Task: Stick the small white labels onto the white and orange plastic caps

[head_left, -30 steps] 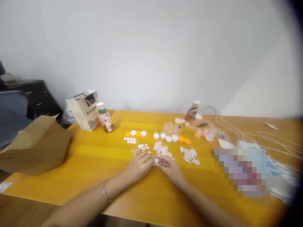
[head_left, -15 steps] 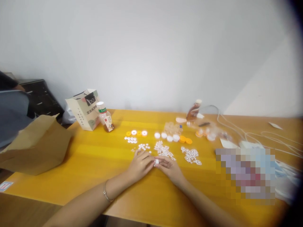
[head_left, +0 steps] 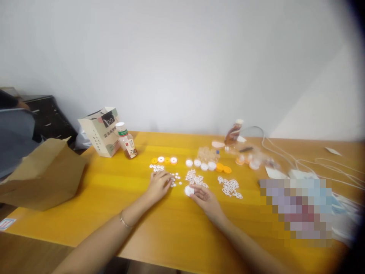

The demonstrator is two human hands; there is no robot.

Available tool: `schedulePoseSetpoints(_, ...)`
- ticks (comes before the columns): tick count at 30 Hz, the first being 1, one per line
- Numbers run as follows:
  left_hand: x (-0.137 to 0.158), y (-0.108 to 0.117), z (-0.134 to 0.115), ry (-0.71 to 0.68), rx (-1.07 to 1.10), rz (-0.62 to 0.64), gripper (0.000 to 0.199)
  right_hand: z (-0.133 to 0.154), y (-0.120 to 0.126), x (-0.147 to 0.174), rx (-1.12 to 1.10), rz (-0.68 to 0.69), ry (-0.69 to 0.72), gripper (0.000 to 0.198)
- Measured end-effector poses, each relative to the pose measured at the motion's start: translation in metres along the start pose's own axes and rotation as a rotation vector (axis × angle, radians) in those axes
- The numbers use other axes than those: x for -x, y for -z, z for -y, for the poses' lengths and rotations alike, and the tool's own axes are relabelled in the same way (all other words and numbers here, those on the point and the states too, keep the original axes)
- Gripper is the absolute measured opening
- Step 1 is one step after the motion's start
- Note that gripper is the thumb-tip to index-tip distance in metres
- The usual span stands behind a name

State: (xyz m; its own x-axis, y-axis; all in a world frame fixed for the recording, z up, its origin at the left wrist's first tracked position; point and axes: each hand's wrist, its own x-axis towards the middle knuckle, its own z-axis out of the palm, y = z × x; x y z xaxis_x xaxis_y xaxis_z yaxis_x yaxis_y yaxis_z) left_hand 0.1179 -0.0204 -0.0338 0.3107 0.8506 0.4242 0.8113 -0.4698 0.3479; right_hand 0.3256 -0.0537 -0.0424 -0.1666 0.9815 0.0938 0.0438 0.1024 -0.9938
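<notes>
A round white plastic disc point(head_left: 189, 190) sits between the thumb and fingers of my right hand point(head_left: 205, 199), held just above the table. My left hand point(head_left: 159, 186) is over the small white round pieces point(head_left: 176, 177), its thumb and index finger slightly apart beside them. Blur hides whether the fingertips touch a piece. Behind my right hand lies a heap of white openwork pieces point(head_left: 194, 177), partly covered by the fingers. Another heap of white openwork pieces point(head_left: 230, 186) is to the right. Beyond my left hand, small white discs point(head_left: 157, 168) lie in rows.
Farther back are orange and white round parts point(head_left: 167, 161), more white discs point(head_left: 197, 163) and orange discs point(head_left: 223, 168). A bottle point(head_left: 127, 141), a paper bag point(head_left: 99, 131) and a brown bag point(head_left: 45, 173) stand left. Another bottle point(head_left: 232, 134) and cables point(head_left: 296, 160) are right.
My left hand has left the white disc and moved left to the small pieces. My right hand keeps the disc, now turned with its round face showing.
</notes>
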Motion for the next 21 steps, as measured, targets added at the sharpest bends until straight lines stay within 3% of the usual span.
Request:
schedulePoseSetpoints(12,0.003,-0.001,-0.011,-0.185,-0.078,0.081,0.026,-0.004,0.000,-0.001,0.042,-0.008,0.031,0.028)
schedulePoseSetpoints(21,0.005,-0.009,-0.019,-0.229,-0.070,0.085,0.016,-0.007,0.000,-0.002,0.014,-0.009,0.028,0.029)
